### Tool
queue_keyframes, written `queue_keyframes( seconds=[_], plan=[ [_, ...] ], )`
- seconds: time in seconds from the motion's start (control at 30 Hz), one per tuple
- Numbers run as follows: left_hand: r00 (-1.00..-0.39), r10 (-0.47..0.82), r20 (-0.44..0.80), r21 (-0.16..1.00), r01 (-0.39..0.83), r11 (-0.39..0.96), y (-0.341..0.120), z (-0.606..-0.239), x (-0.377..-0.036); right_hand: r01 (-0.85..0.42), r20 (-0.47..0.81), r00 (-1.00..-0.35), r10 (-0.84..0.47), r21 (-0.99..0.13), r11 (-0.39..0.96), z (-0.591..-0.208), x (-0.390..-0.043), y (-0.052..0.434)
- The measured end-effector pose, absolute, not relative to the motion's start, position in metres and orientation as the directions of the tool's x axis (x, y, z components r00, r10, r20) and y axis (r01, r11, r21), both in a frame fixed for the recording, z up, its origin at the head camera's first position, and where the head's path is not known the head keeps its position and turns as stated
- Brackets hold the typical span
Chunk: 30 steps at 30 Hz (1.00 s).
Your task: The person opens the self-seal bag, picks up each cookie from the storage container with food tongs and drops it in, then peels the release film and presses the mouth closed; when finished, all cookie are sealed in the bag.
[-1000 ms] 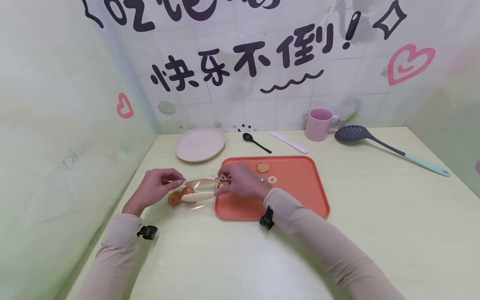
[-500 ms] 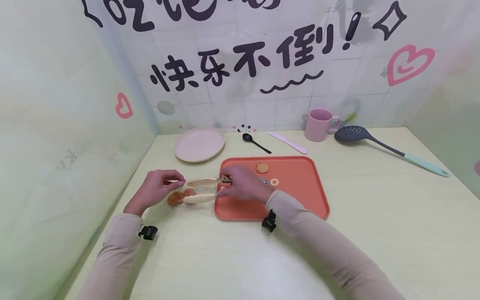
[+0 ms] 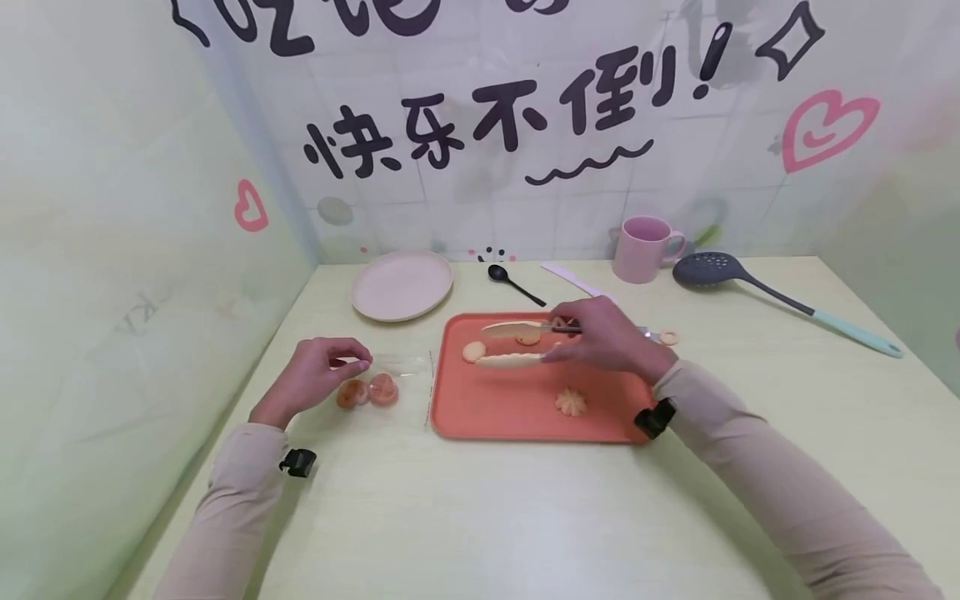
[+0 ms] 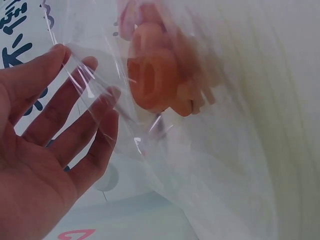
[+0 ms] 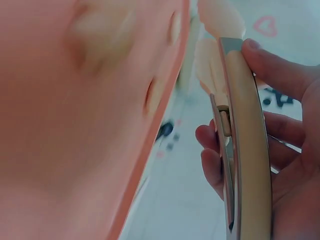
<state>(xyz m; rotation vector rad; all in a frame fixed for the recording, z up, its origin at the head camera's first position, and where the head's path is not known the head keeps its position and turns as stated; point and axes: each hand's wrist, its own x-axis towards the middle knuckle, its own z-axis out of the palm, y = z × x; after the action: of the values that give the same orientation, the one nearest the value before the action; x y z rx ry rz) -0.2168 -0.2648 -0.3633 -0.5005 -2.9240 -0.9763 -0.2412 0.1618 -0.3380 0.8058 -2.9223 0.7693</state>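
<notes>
At the left, my left hand (image 3: 321,375) pinches the edge of a clear plastic bag (image 3: 405,364) between thumb and fingers. Inside the bag (image 4: 170,145) lie several brown-orange, pastry-like pieces (image 4: 152,75). My right hand (image 3: 603,335) grips a pair of tongs (image 3: 517,361) over the orange tray (image 3: 480,421). The tongs' pale scalloped tips point left, spread apart with nothing between them. On the tray sit a flower-shaped cookie (image 3: 571,402) near the front, a round cookie (image 3: 474,352) at the left and a speckled cookie (image 3: 528,338), partly behind the tongs.
Along the back stand a pink plate (image 3: 402,286), a black spoon (image 3: 517,286), a lilac knife (image 3: 573,277) partly behind my right hand, and a pink mug (image 3: 642,250). A slotted turner (image 3: 780,293) lies at the right. Walls enclose the table at the back and sides.
My right hand has moved right with the tongs, from over the bag to over the tray. The flower-shaped and left round cookies now show. My left hand has stayed at the bag.
</notes>
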Motion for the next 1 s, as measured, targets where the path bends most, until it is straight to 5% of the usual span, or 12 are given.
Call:
queue_keyframes(
  seconds=[0.33,1.0],
  plan=[
    [-0.946,0.31,0.089,0.57,0.304,0.763,-0.266,-0.362,-0.218,-0.428,0.147,-0.904,-0.402,-0.35,0.833,-0.343,-0.256,0.207],
    [-0.942,0.324,0.084,0.565,0.313,0.764,-0.266,-0.359,-0.217,-0.386,0.13,-0.921,-0.368,-0.436,0.813,-0.353,-0.259,0.217]
  ],
)
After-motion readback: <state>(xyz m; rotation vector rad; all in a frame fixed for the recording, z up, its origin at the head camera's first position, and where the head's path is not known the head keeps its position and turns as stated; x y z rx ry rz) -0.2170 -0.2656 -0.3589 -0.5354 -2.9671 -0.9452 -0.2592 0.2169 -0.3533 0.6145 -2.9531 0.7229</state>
